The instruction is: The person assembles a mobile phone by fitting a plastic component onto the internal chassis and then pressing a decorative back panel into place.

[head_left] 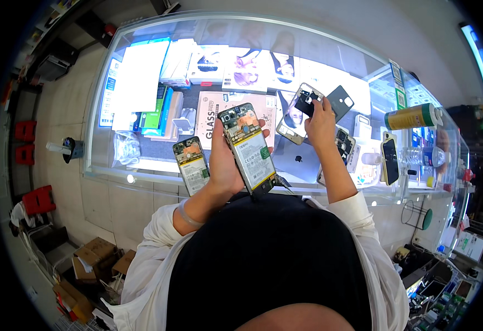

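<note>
My left hand (227, 168) is closed around an opened phone (251, 149), its bare circuit board at the top and silver battery below. Just left of it, a second opened phone (192, 165) lies tilted on the glass counter. Farther right, my right hand (320, 124) has its fingers closed on the upper part of a pale gold phone frame (292, 132) with a black section. Against that frame rests a dark grey phone back cover (342, 103) with a camera cutout. Another phone part with camera openings (343, 142) lies under my right wrist.
The glass display counter (170, 183) holds boxes inside, including a pink one (204, 102). On its right stand a yellow bottle (412, 117), a clear plastic bottle (418, 156) and an upright phone (390, 160). Cardboard boxes (95, 256) sit on the floor at lower left.
</note>
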Available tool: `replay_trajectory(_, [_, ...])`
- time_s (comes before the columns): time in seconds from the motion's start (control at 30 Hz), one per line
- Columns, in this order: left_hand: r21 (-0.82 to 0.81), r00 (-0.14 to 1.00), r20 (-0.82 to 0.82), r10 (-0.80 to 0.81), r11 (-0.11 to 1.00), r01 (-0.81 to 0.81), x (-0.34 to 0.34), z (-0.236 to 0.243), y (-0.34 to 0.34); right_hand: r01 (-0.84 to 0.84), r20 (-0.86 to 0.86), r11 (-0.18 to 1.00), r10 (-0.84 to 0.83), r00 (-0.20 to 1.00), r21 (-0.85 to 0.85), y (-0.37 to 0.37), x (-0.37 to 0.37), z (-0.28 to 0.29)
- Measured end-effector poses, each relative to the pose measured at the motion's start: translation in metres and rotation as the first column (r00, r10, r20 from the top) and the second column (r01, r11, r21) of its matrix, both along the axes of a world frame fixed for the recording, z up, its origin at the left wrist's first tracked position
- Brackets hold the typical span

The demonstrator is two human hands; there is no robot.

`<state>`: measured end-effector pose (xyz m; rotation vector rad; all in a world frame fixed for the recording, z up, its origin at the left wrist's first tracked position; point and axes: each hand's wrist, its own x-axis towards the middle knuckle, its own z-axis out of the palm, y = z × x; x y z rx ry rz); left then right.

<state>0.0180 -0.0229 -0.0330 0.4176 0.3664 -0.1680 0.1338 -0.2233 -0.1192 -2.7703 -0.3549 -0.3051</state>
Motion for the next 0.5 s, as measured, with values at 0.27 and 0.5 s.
replay_trajectory(0.27, [0.049,1.0,-0.019,-0.007,0.999,0.008,0.001,-0.003,0.005,0.075,-0.112,0.994,-0.066,0.991,0.074,-0.009,0.011,0.011])
replay_trajectory(0.5, [0.04,1.0,-0.006,0.008,0.999,-0.008,0.0,-0.004,0.007,0.182,-0.219,0.945,-0.124,0.968,0.271,-0.024,0.015,0.034])
